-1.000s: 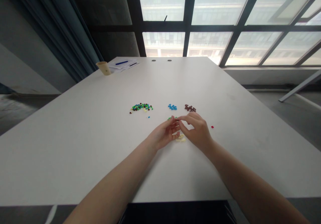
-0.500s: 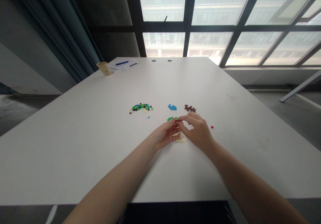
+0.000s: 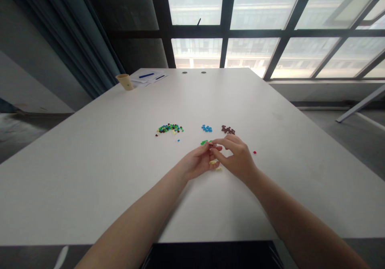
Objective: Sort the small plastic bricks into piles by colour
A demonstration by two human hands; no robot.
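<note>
- From the head view, we look down on a white tabletop (image 3: pixel 90 160), with our left hand (image 3: pixel 197 164) and right hand (image 3: pixel 237 157) close together near its middle, meeting at the fingertips (image 3: pixel 217 142).
- Among those fingertips is a tiny dark reddish plastic brick (image 3: pixel 213 145). It is too small to make out its shape, and we cannot tell which hand grips it.
- A few small green plastic bricks (image 3: pixel 205 142) lie just beyond the left hand, and pale yellow plastic bricks (image 3: pixel 214 164) lie just under our hands, partly hidden.
- Farther out are a mixed heap of green, blue and brown bricks (image 3: pixel 170 129), a cluster of bright blue bricks (image 3: pixel 206 128), and a cluster of dark brown bricks (image 3: pixel 227 130).
- Working with the fingertips, low over the table and with both wrists steady, seems best for pieces this small.
</note>
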